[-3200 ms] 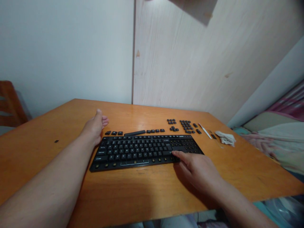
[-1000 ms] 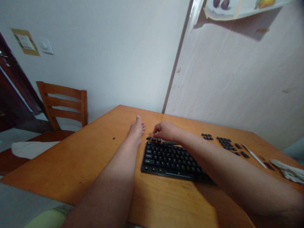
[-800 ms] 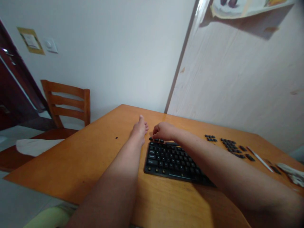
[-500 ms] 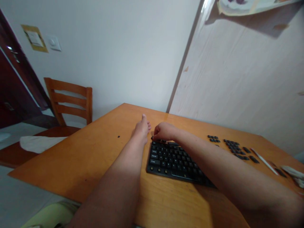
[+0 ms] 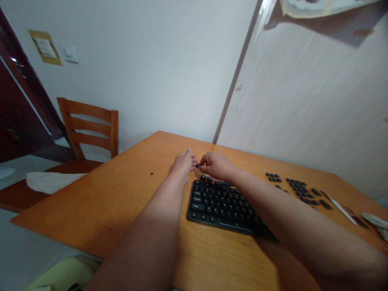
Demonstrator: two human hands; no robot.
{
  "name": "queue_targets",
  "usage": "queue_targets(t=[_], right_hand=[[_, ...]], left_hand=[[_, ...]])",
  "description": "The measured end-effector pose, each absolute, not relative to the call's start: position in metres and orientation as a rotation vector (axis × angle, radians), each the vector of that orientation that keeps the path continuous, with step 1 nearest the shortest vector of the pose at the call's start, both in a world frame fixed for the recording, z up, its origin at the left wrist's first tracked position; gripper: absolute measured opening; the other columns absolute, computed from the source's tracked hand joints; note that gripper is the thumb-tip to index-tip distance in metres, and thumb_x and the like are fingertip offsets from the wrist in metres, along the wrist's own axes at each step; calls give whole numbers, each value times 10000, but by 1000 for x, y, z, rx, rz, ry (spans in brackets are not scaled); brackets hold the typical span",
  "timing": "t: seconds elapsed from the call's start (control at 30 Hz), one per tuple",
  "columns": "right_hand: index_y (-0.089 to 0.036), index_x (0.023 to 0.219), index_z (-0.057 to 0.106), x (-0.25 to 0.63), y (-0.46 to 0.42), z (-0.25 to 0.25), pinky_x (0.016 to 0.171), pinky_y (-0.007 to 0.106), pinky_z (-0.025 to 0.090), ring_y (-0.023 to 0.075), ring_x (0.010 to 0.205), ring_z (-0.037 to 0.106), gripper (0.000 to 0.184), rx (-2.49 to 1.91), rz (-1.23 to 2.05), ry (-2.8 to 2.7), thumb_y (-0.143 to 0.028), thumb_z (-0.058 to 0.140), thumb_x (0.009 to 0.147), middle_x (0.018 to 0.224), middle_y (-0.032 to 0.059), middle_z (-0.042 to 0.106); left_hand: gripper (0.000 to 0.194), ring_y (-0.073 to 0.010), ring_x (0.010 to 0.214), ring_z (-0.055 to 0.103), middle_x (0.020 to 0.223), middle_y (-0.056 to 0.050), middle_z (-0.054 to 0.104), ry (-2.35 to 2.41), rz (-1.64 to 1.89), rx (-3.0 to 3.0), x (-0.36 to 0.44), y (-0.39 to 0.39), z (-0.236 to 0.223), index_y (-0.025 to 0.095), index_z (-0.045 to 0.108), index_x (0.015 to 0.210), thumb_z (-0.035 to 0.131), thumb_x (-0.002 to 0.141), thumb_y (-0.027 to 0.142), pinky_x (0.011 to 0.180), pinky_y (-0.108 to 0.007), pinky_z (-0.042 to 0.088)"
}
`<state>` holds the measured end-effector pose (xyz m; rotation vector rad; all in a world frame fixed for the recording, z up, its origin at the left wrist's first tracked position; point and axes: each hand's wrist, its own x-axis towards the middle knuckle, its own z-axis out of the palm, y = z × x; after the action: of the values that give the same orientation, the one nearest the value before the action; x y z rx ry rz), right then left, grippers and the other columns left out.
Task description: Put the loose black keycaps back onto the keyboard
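Observation:
My right hand [image 5: 216, 165] pinches a small black keycap [image 5: 198, 165] between thumb and fingertips, just above the table. Close beside it is my left hand [image 5: 183, 163], thumb up and fingers stretched toward the keycap; whether they touch it I cannot tell. Below both hands lies a black keyboard [image 5: 224, 202], partly covered by my right forearm. Along its front row, several bare key sockets [image 5: 203, 217] show without caps. Two loose keycaps [image 5: 206, 178] sit at its far left edge, with a long black keycap [image 5: 222, 184] to their right.
Several loose keycaps [image 5: 298, 188] lie in groups on the right of the wooden table [image 5: 133, 190]. Past them are a thin white stick [image 5: 339, 207] and a pale cloth [image 5: 376, 222]. A small dark piece [image 5: 152, 173] lies on the left. A wooden chair [image 5: 91, 125] stands beyond.
My right hand has lifted slightly from the keyboard's far left corner with a keycap in its fingers, uncovering two loose keycaps there. My left hand stays nearly in place.

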<state>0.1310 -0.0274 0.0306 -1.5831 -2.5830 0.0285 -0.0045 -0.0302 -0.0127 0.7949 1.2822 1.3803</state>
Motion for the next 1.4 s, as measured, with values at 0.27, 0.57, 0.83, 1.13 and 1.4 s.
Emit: queue_targets(t=[0.27, 0.57, 0.83, 1.13, 1.4], right_hand=[[-247, 1002, 734, 137, -35, 31, 639, 280, 342, 188, 834, 576, 261, -1474, -112, -2510, -405, 572, 873, 960, 57, 661], [-222, 973, 724, 150, -65, 38, 643, 273, 341, 162, 778, 566, 237, -1395, -38, -2544, -379, 576, 875, 908, 41, 653], [-219, 912, 719, 151, -140, 50, 648, 253, 358, 138, 747, 563, 148, -1170, 188, -2755, -314, 619, 857, 865, 9, 651], [-192, 858, 712, 143, -166, 42, 685, 262, 370, 158, 815, 574, 133, -1149, 154, -2842, -283, 615, 866, 869, 23, 643], [-198, 812, 691, 137, -168, 36, 663, 288, 361, 170, 797, 570, 158, -1189, 16, -2880, -292, 582, 878, 842, 22, 636]], left_hand=[[45, -109, 615, 579, 703, -26, 624, 1216, 1308, 948, 0, -36, -11, 164, 592, 706, 635, 706, 180, 615, -236, 474], [95, -124, 667, 637, 786, -58, 674, 1241, 1319, 899, -3, -36, -9, 161, 597, 768, 630, 740, 246, 613, -226, 488], [143, -119, 643, 622, 766, -64, 684, 1331, 1310, 881, -5, -30, -15, 161, 605, 783, 649, 739, 289, 595, -222, 479], [131, -112, 645, 622, 785, -69, 692, 1333, 1308, 884, -6, -30, -16, 164, 609, 759, 629, 761, 294, 585, -206, 473], [123, -111, 640, 624, 782, -61, 691, 1335, 1312, 855, -6, -28, -18, 169, 605, 769, 648, 748, 283, 605, -214, 483]])
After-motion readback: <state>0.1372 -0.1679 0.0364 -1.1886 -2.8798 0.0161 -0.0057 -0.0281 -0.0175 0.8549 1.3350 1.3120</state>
